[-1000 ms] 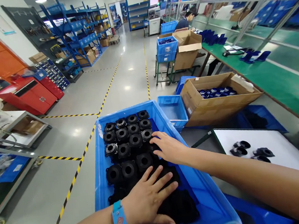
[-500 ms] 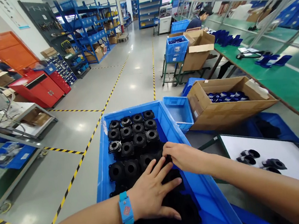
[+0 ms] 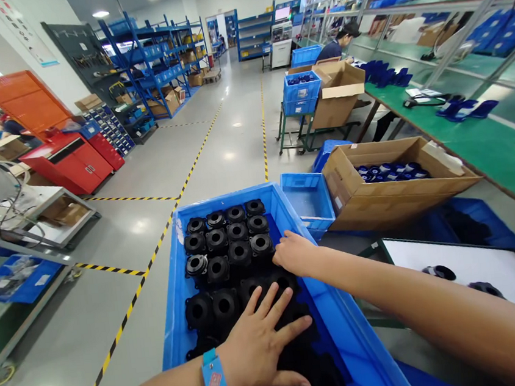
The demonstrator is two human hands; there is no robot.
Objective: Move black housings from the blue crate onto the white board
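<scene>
My left hand (image 3: 263, 336), wearing a blue wrist strap (image 3: 214, 378), lies spread over black round-holed housings (image 3: 225, 305) in the near part of a large blue crate (image 3: 176, 293). Its fingers are apart, and it grips nothing visible. My right hand (image 3: 295, 254) is at the crate's right side, beside the far group of black housings (image 3: 239, 252). Those fingers are curled downward and closed. Whatever they may hold is hidden beneath the hand. The far housings sit in rows with their openings facing up.
Right of the crate stand a small blue bin (image 3: 306, 197), a cardboard box (image 3: 400, 193) of blue-and-white parts, and a white-topped surface (image 3: 471, 262) carrying black parts. A person (image 3: 338, 43) sits by the green bench (image 3: 466, 128). Yellow-black tape (image 3: 127, 317) marks the floor at left.
My right hand has moved away from my left hand, up the crate's right side. My left hand stays spread over the housings. The whole view has shifted slightly.
</scene>
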